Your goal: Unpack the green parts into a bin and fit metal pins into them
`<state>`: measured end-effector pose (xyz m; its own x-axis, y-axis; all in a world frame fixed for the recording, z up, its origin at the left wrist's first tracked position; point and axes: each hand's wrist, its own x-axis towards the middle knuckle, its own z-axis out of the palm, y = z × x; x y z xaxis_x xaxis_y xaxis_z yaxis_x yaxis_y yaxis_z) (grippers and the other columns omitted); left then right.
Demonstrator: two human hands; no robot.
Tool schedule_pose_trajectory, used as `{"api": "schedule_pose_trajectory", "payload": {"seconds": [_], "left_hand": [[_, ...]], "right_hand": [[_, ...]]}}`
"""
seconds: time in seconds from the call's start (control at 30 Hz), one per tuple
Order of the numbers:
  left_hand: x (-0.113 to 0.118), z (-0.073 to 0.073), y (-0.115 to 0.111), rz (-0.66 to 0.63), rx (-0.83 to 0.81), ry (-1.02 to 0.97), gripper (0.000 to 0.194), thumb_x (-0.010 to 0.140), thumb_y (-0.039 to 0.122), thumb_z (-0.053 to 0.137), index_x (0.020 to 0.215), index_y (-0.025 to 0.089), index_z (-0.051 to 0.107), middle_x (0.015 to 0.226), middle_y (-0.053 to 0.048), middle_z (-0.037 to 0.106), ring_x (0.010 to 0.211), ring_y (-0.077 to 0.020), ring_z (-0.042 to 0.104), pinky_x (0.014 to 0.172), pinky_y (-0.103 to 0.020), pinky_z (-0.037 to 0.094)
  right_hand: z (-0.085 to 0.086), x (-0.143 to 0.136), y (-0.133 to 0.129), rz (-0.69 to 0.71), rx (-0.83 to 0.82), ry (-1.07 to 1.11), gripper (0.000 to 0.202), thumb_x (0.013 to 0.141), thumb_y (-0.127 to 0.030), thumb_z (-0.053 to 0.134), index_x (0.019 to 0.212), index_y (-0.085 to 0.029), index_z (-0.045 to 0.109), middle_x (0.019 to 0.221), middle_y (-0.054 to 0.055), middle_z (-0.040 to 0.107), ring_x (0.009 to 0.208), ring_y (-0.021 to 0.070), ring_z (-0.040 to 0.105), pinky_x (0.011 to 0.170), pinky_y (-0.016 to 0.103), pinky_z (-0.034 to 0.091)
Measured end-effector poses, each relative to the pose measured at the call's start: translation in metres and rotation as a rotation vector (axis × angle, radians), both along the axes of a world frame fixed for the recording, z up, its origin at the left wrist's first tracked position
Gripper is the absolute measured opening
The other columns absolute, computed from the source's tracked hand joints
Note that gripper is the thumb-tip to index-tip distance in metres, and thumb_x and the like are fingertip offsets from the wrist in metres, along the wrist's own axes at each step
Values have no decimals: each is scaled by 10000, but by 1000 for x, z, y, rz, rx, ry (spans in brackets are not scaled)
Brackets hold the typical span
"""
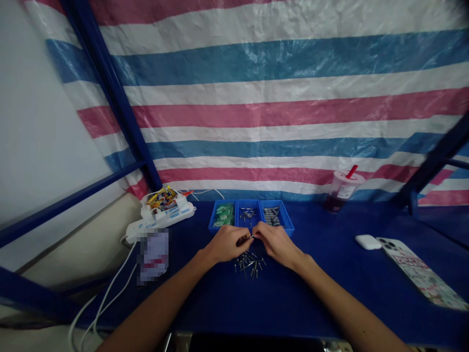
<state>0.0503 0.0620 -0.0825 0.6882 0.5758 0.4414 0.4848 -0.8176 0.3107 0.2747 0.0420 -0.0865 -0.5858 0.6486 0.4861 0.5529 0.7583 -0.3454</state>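
Note:
My left hand and my right hand meet just in front of the blue bins, fingers pinched together. Between their fingertips shows a small silvery metal piece, mostly covered by the fingers; its exact kind cannot be made out. Below the hands lies a loose pile of thin metal pins with heads, like screws or rivets. Behind the hands stand three joined blue bins. The left bin holds green and whitish small pieces, the middle one several metal pins, the right one grey cylindrical pieces.
On the left are a white power strip with cables, a yellow packet and a blurred-out object. To the right stand a drink cup with a red straw, a white earbud case and a phone. Striped sheeting hangs behind.

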Motion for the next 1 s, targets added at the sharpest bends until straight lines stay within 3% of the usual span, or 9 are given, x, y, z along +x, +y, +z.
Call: {"api": "schedule_pose_trajectory", "payload": {"seconds": [0.57, 1.0], "left_hand": [[1, 5, -3, -42, 29, 60, 279, 1012, 230, 461, 785, 172, 614, 661, 9, 585, 599, -118, 550, 608, -244, 384], [-1, -2, 1, -22, -18, -3, 200, 976, 271, 564, 808, 173, 610, 694, 16, 644, 624, -115, 599, 622, -237, 410]], "right_hand": [[2, -1, 0, -6, -6, -25, 153, 1078, -221, 400, 1038, -218, 549, 947, 37, 655, 816, 174, 640, 684, 271, 421], [1, 0, 0, 16, -8, -30, 199, 1015, -79, 395, 1040, -215, 537, 974, 40, 651, 837, 169, 631, 684, 272, 401]]}}
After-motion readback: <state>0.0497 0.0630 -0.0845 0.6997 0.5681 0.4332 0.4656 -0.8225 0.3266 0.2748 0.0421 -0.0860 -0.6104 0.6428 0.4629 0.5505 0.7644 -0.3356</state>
